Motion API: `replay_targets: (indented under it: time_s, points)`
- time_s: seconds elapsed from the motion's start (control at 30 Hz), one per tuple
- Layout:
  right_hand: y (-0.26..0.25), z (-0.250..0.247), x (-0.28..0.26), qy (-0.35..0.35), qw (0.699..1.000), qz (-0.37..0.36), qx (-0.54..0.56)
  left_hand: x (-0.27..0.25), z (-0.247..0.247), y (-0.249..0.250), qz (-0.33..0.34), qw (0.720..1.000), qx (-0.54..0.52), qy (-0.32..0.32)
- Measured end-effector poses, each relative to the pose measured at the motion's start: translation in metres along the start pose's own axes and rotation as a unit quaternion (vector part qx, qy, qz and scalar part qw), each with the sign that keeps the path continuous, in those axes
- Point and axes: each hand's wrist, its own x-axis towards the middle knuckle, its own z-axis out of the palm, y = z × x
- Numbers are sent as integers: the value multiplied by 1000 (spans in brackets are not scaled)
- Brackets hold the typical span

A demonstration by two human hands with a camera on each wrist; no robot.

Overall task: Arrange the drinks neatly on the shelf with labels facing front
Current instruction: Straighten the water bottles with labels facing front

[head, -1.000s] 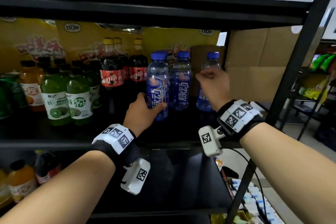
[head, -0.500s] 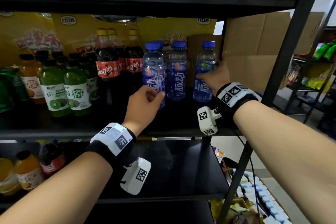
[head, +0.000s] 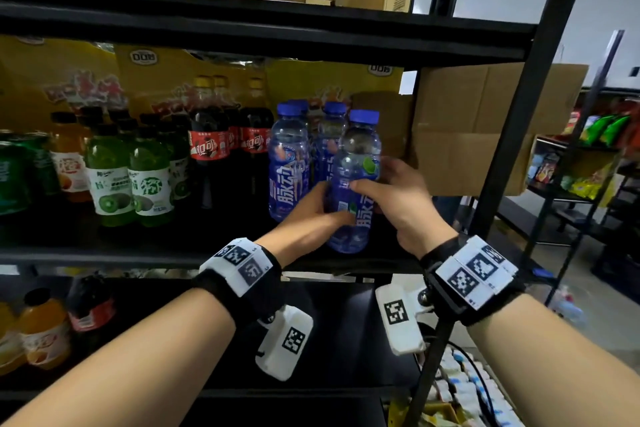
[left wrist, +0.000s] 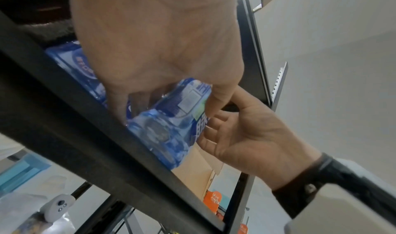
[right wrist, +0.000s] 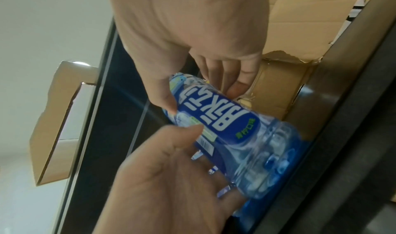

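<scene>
A clear blue drink bottle [head: 356,149] with a blue cap is upright near the front edge of the black shelf [head: 138,256]. My left hand [head: 329,203] grips its lower left side and my right hand [head: 375,184] grips its middle from the right. Its white lettering points front-right and a barcode panel shows toward the left. In the right wrist view the bottle [right wrist: 225,124] lies between my right hand [right wrist: 188,25] and my left hand [right wrist: 171,178]. In the left wrist view the bottle [left wrist: 171,122] has its base just above the shelf lip [left wrist: 85,136].
Two more blue bottles [head: 289,163] [head: 329,135] stand just behind and to the left. Further left are cola bottles [head: 207,149], green kiwi bottles [head: 110,180], an orange bottle [head: 67,166] and green cans [head: 14,177]. A cardboard box [head: 485,128] and the shelf post [head: 512,135] close the right side.
My right hand has brought the rightmost blue bottle forward and leftward, in front of the others. My left hand has left the neighbouring blue bottle and now holds this one too.
</scene>
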Motion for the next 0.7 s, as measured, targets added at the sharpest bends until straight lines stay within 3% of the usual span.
replay_targets:
  time_s: [0.3,0.43,0.5,0.7]
  points:
    - [-16,10,-12,-55,997,-31,34,-19,-4,11,43,996,-11,78]
    - [-23,16,-13,-71,991,7,115,-24,-8,30,1,991,-128,-33]
    - [-25,16,-12,-92,987,7,130,-25,-15,38,-8,985,-164,-58]
    - [-32,25,-10,-106,993,-21,44,-27,-14,42,53,991,-118,29]
